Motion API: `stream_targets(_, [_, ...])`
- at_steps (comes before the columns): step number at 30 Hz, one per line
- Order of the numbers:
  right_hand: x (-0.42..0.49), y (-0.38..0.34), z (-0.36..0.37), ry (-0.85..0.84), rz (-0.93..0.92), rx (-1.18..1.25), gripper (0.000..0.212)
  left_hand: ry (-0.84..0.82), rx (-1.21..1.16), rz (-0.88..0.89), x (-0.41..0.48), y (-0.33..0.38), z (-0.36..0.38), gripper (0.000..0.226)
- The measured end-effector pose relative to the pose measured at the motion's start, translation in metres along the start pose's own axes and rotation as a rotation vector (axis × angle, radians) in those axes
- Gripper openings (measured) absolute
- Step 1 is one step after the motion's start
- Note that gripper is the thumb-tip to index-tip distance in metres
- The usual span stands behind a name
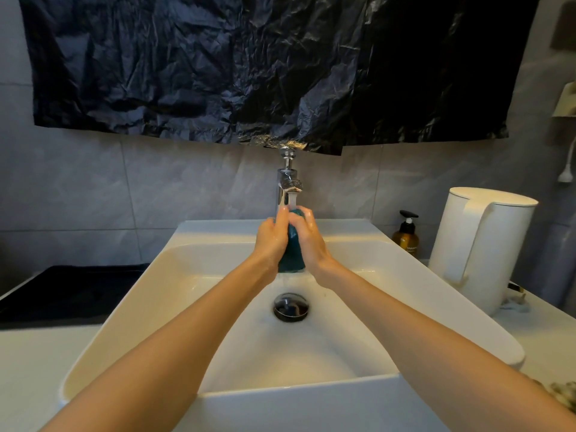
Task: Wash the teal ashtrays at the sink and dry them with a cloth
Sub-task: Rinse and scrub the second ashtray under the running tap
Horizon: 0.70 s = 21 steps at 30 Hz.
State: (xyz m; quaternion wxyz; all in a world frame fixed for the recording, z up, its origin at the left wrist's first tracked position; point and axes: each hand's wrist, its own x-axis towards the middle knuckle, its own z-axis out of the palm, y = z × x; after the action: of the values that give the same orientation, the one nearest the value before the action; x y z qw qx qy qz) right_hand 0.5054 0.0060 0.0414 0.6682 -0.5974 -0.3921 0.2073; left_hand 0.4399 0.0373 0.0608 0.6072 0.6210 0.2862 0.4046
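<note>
While water runs from the chrome tap straight onto it, the teal ashtray stands on edge above the white sink, pressed between both palms. The left hand clasps its 9 o'clock side and the right hand its 3 o'clock side, fingers wet and curled over the upper rim (only a narrow strip of teal shows between them). At 6 o'clock from the ashtray sits the dark drain plug. Toward 3 o'clock, on the counter, stand an amber pump bottle and, just beside it, a white lidded jug. At 9 o'clock lies a black cloth
</note>
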Motion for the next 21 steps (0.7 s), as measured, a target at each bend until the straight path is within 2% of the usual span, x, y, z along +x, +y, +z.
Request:
stream_targets(2, [0.001,-0.003,0.002,0.01,0.26,0.189,0.046,0.004,0.055,0.108,-0.006,-0.003,0.005,0.042])
stream_targets(4, [-0.002,-0.005,0.001,-0.024,0.459,0.35,0.053,0.012,0.097,0.143,-0.006,-0.008,0.009,0.04])
stream_targets(7, [-0.01,-0.014,-0.007,-0.091,0.592,0.524,0.053,0.006,0.115,0.165,-0.003,-0.01,0.006,0.036])
stream_targets(9, [-0.011,-0.021,-0.015,-0.173,0.607,0.568,0.058,-0.013,0.099,0.22,-0.003,-0.01,0.001,0.031])
stream_targets(11, [-0.008,-0.023,-0.019,-0.189,0.603,0.586,0.062,-0.069,0.098,0.267,-0.005,-0.008,-0.002,0.026])
stream_targets(13, [-0.005,-0.021,-0.015,-0.119,0.577,0.49,0.056,-0.119,0.125,0.246,-0.008,-0.01,-0.001,0.024])
stream_targets(18, [-0.004,-0.008,-0.01,0.003,0.198,0.062,0.037,-0.102,-0.009,-0.031,-0.006,-0.006,0.006,0.043])
stream_targets(21, [-0.004,0.0,-0.001,-0.004,-0.022,-0.049,0.045,0.035,-0.144,-0.153,-0.001,0.005,0.003,0.043])
